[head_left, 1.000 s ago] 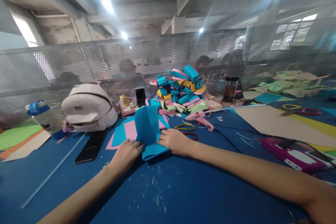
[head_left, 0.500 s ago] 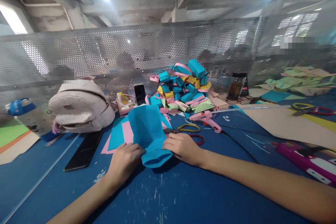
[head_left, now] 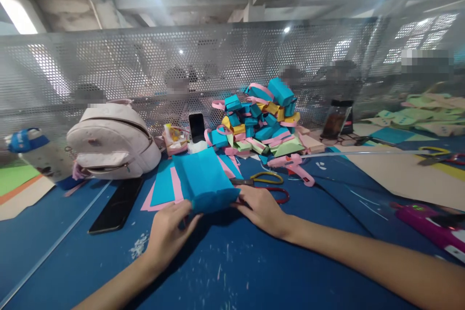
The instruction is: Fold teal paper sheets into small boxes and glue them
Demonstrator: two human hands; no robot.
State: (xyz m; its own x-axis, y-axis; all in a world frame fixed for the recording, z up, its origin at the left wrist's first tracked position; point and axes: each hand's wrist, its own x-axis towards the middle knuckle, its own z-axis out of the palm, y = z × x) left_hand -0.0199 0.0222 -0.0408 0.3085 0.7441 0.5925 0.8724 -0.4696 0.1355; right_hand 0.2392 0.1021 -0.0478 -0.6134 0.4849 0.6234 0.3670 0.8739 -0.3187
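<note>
A folded piece of blue paper (head_left: 205, 179) is held up between my two hands, its broad face tilted back and its lower edge folded over. My left hand (head_left: 169, 232) pinches the lower left corner, thumb below and fingers on top. At the lower right corner, my right hand (head_left: 263, 210) is closed on the same piece. Behind it lie flat blue and pink sheets (head_left: 163, 186), partly covered. Scissors (head_left: 267, 178) with one yellow and one red handle loop rest just beyond my right hand.
A pink glue gun (head_left: 294, 167) lies right of the scissors, its cord trailing away. Behind stands a pile of folded paper pieces (head_left: 259, 121). At left are a white backpack (head_left: 112, 143), a black phone (head_left: 116, 206) and a bottle (head_left: 43, 157). A magenta device (head_left: 428, 225) lies at right.
The lower part of the blue paper, which showed an open tube end toward me, is now tipped up and flattened. My hands have shifted to its lower corners.
</note>
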